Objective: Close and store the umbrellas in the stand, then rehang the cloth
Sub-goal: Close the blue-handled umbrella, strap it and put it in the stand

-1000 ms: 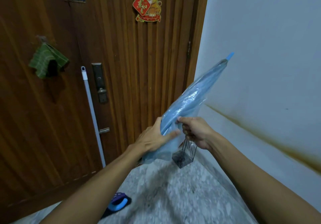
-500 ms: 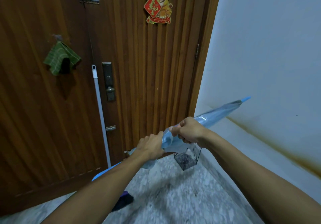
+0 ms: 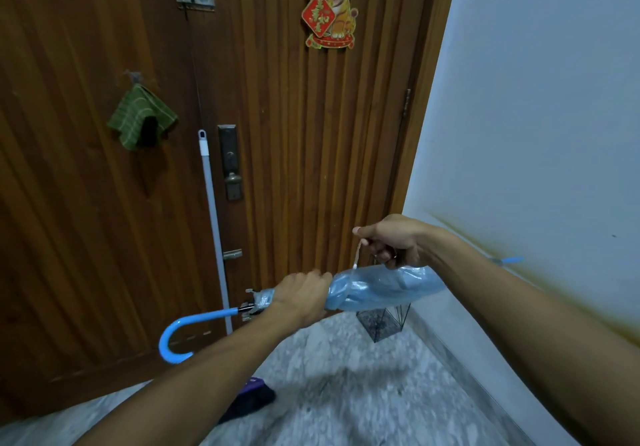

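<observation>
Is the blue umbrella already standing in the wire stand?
No: the umbrella lies roughly level in the air, gripped by the left hand, above the wire stand on the floor.

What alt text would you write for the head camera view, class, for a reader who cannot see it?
A person holds a folded translucent light-blue umbrella level: the left hand grips its canopy, and the right hand pinches its white tie strap. Behind stand a brown wooden door with a green striped cloth hanging, and a black wire stand.

Glossy clear-plastic umbrella (image 3: 384,288), grained wood door (image 3: 311,151).
</observation>
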